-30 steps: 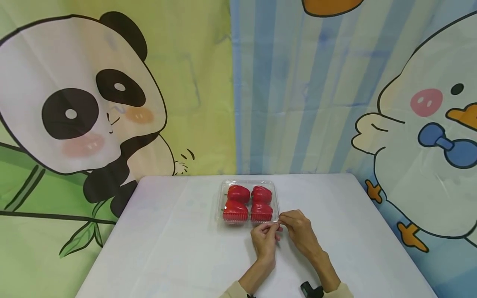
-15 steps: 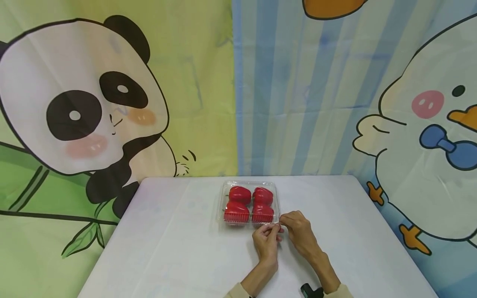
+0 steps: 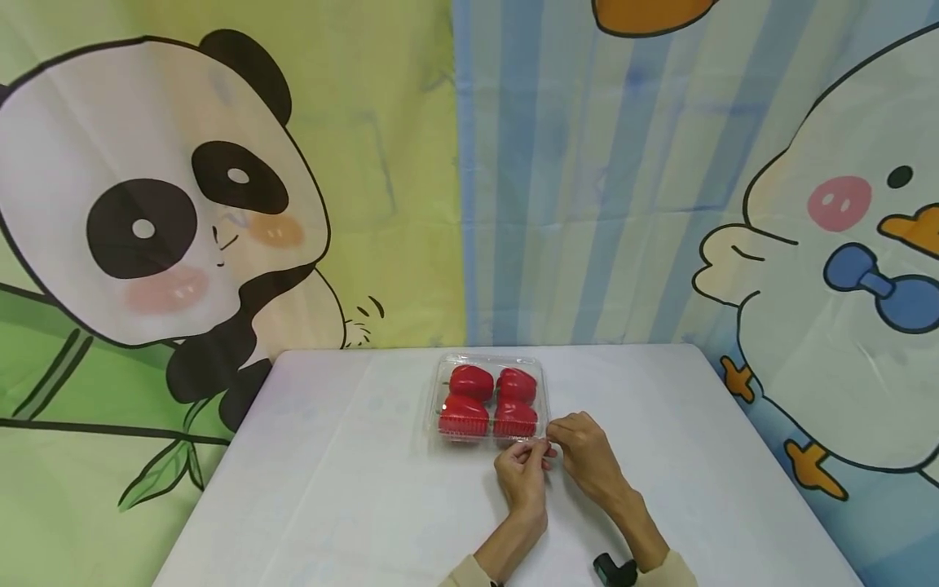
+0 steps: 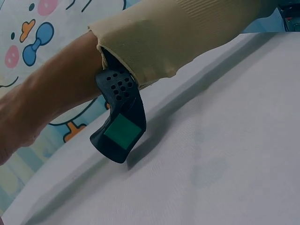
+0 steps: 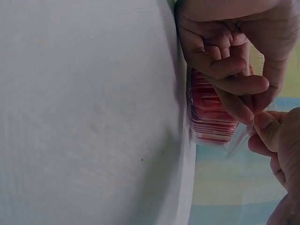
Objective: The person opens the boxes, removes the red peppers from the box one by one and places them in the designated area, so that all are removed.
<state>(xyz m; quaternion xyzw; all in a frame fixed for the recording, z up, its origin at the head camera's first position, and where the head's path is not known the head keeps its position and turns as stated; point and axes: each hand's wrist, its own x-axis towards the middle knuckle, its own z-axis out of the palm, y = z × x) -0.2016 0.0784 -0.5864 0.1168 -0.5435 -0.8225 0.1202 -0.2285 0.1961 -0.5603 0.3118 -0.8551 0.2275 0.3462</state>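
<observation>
Fingers of my left hand (image 3: 522,477): tips drawn together in a pinch, no gap to speak of; fingers of my right hand (image 3: 584,452): thumb and forefinger likewise closed, tip to tip with the left; both on the near right corner of the clear box (image 3: 493,358), a thin clear edge (image 5: 237,140) showing between; box upright on the worktop (image 3: 330,473), four red peppers (image 3: 465,416) inside.

Risks, as I judge them: thin, slick plastic slipping from the tips, since so little is held; an uneven tug cracking the corner; the box sliding or tilting, as neither hand steadies its body, and the peppers shifting with it.

Hidden or unclear: the exact point of contact, covered by my own fingers; whether the corner is latched or parted, cannot tell; the left wrist view gives mostly forearm, sleeve (image 4: 150,44) and wrist device (image 4: 121,119), the pinch out of frame.
</observation>
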